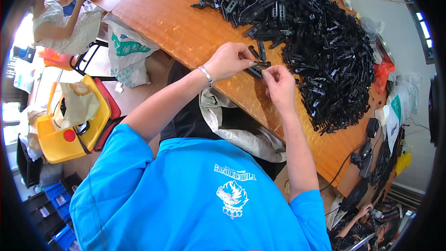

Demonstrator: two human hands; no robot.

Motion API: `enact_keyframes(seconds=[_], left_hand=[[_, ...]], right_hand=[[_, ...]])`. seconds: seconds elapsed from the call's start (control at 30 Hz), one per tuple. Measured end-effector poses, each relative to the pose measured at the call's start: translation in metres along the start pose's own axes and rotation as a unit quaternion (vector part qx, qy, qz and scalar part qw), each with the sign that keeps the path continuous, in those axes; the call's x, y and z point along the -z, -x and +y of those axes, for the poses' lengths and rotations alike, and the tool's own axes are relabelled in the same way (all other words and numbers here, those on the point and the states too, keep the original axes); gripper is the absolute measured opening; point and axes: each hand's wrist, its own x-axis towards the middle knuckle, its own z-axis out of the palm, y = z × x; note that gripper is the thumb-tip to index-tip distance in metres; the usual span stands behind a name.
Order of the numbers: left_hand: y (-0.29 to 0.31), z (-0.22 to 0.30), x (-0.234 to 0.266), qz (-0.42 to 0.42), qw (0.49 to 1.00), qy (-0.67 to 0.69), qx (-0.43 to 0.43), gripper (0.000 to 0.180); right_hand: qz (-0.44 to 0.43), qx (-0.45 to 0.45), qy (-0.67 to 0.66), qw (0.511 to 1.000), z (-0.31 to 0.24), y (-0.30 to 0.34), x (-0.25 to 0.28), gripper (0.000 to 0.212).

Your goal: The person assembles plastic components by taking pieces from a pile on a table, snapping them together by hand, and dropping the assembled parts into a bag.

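Observation:
Between my two hands, just above the wooden table, is a small, long black plastic part. My left hand, with a silver bracelet at the wrist, pinches its left end between thumb and fingers. My right hand is closed at its right end, thumb and forefinger pressed together. Just beyond my fingers lie a few loose black plastic pieces. A large heap of similar black plastic parts spreads over the table ahead and to the right.
An open pale woven sack hangs below the table's near edge. At left are a yellow chair, a white printed sack and a seated person. Cables and a black adapter lie at right. Another person's hand shows lower right.

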Motion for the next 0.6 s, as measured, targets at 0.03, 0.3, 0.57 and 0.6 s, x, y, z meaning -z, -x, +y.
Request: enact_keyframes(seconds=[0.03, 0.3, 0.57, 0.6], left_hand=[[-0.003, -0.002, -0.003, 0.029, 0.998, -0.053, -0.029, 0.016], [-0.007, -0.012, -0.009, 0.046, 0.995, -0.091, -0.019, 0.015], [-0.006, -0.006, -0.014, 0.068, 0.983, -0.17, -0.014, 0.017], [-0.006, -0.005, -0.014, 0.071, 0.982, -0.175, -0.025, 0.017]], right_hand=[[0.001, 0.0, 0.0, 1.0, 0.002, -0.002, 0.001, 0.01], [0.038, 0.016, 0.088, 0.995, 0.017, -0.008, 0.0, 0.011], [0.059, 0.074, 0.175, 0.98, 0.017, -0.009, 0.0, 0.014], [0.065, 0.089, 0.213, 0.971, 0.016, -0.009, 0.0, 0.015]])
